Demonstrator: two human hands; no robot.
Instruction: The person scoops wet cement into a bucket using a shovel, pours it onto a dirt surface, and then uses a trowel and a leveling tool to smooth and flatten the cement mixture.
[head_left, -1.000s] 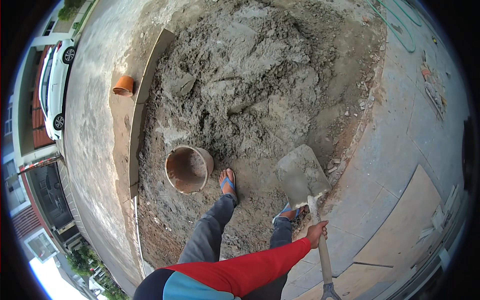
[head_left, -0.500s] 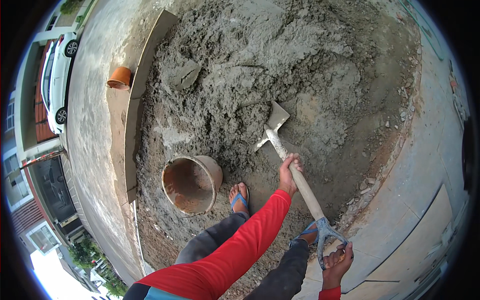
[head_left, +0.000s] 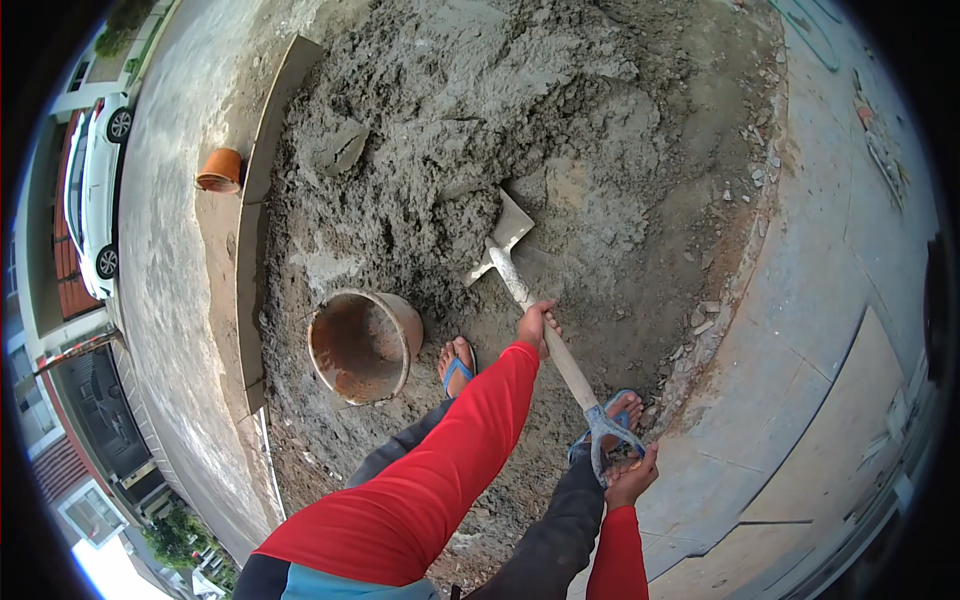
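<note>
Leftmost of the working things, a wide, mud-crusted terracotta-orange bucket (head_left: 340, 340) stands on the trodden ground, its mouth facing the camera, to the left of the shovel and apart from it. Beyond it and rightward spreads a broad, lumpy heap of wet grey mortar (head_left: 420, 150). Against the heap's near side sits the pale, mortar-smeared metal blade (head_left: 512, 220) of a wooden-shafted shovel (head_left: 570, 372); how deep its edge goes cannot be told. From there the shovel's long axis slants down to the right, so the blade lies ahead and to the left of both hands. The left hand (head_left: 538, 326) is nearer the blade, its fingers closed around the upper shaft. Farthest right, the right hand (head_left: 630, 475) grips the end of the blue-grey forked handle (head_left: 607, 430), its fingers wrapped about the crosspiece.
</note>
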